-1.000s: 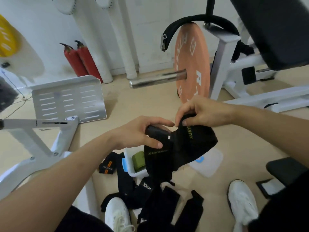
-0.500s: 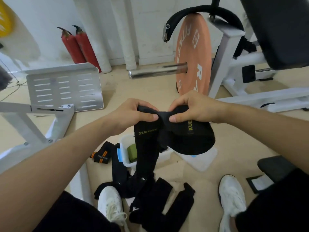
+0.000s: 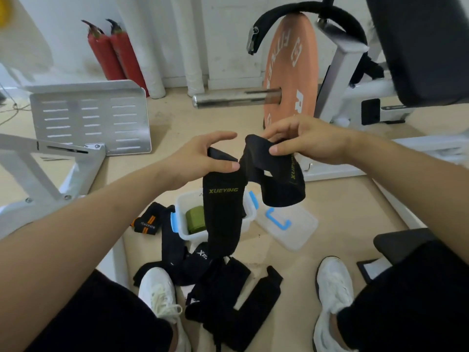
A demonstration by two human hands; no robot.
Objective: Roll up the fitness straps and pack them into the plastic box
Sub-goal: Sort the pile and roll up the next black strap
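You've got the black XUEYING strap in the air btwn both hands. L hand pinches it w/ thumb on the near face and fingers behind, index half-straight and off the fabric. R hand pinches the other end, thumb on top, fingers curled over, w/ a loop sagging below it. The long tail hangs in front of the plastic box on the floor, which already holds a green roll; its lid lies just beside. To roll well, I'd flatten the twist btwn your hands first, then start at the R end. Tuck tight w/ edges aligned, and feed w/ L under light tension so the roll doesn't cone or spring open. More black straps lie by your shoes.
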